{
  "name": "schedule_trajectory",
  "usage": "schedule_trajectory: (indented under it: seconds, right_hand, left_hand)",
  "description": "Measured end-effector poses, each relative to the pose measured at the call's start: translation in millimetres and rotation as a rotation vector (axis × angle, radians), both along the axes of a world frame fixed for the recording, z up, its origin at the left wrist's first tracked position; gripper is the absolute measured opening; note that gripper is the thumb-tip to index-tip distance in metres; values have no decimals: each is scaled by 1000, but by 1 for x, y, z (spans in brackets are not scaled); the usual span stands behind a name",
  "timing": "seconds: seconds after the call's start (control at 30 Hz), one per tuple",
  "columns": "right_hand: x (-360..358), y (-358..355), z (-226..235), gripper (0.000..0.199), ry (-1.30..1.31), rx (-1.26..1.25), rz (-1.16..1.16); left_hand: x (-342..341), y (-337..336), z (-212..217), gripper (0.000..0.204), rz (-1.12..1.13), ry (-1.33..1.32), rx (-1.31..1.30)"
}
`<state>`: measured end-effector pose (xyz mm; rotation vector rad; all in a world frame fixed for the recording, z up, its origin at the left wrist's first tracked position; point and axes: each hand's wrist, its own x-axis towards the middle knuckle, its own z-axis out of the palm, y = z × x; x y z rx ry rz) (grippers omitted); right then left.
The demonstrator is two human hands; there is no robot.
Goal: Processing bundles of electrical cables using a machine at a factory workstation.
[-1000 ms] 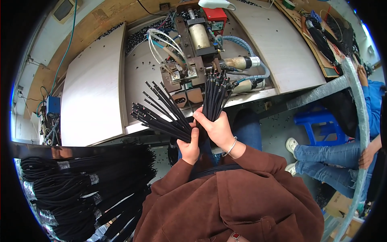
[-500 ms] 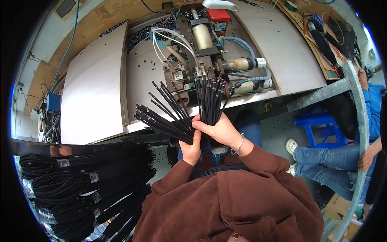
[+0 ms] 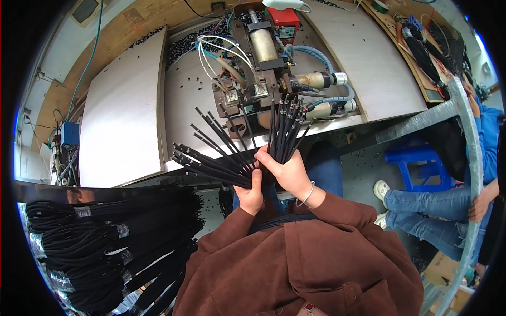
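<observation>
Thin black cords with capped, partly shiny tips fan upward from my two hands in two bunches. My left hand (image 3: 250,195) is closed round the lower ends of the left bunch (image 3: 213,162), which spreads up and to the left. Closed on the right bunch (image 3: 285,129), my right hand (image 3: 287,171) has its thumb lying across the cords near my left thumb. One or two single cords stand between the bunches. Just beyond the tips is a bench machine (image 3: 247,89) with metal clamps, cylinders and hoses. My fingers behind the cords are hidden.
Pale boards (image 3: 124,105) flank the machine, and small black bits lie scattered around it. Bundles of black cord (image 3: 79,242) hang at the lower left. At right are a metal frame bar (image 3: 469,131), a blue stool (image 3: 419,166) and another person's jeans-clad legs (image 3: 427,203).
The right bunch and my right hand have shifted slightly right, widening the gap between the bunches. A single cord now stands apart in that gap. The left cords have fanned slightly lower.
</observation>
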<state>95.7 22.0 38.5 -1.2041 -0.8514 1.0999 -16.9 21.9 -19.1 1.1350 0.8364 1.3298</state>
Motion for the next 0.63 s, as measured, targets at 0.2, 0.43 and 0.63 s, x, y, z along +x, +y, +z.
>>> schedule_trajectory:
  seconds: [0.2,0.43,0.63]
  right_hand:
    - [-3,0,3,10,72,-4,-33]
    - [-1,1,5,10,79,-14,-32]
    - [-2,2,4,10,93,-55,-38]
  left_hand:
    - [0,4,6,12,3,46,54]
    - [1,2,9,12,8,35,24]
    - [0,3,12,13,9,48,15]
